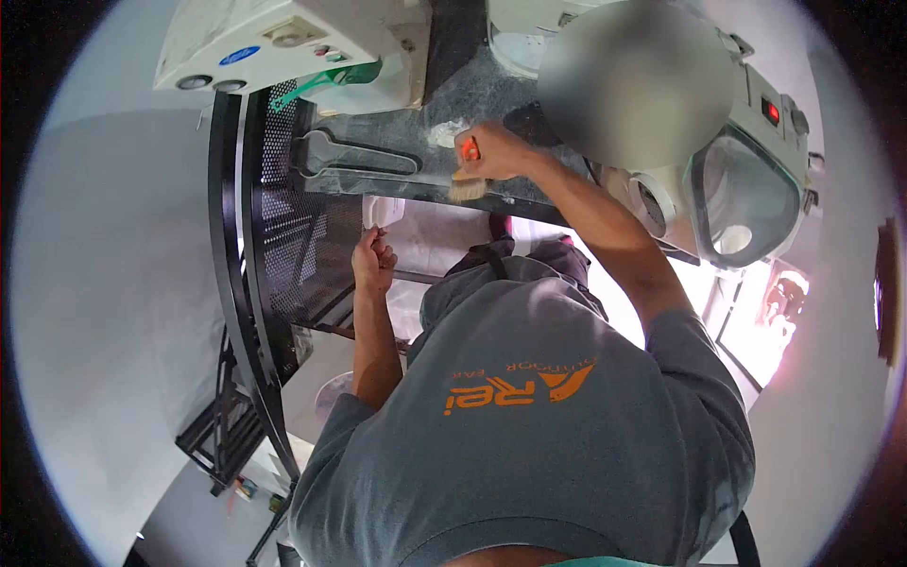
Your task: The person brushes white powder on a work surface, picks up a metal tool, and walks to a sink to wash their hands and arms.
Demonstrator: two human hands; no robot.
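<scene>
Powder-dusted dark surface [397, 127] at 12 o'clock; hands apart, right hand [493, 151] clamped on brush [468, 188] at its 7 o'clock, left hand [375, 260] pinching white piece [383, 212] at its 12.

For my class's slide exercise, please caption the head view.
Right hand holds a bristle brush at the front edge of a powder-dusted worktop; left hand holds a white container.

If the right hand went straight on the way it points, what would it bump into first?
Probably the white powdery patch on the tabletop, just ahead of the right hand; whether it would touch or pass above is unclear.
</scene>
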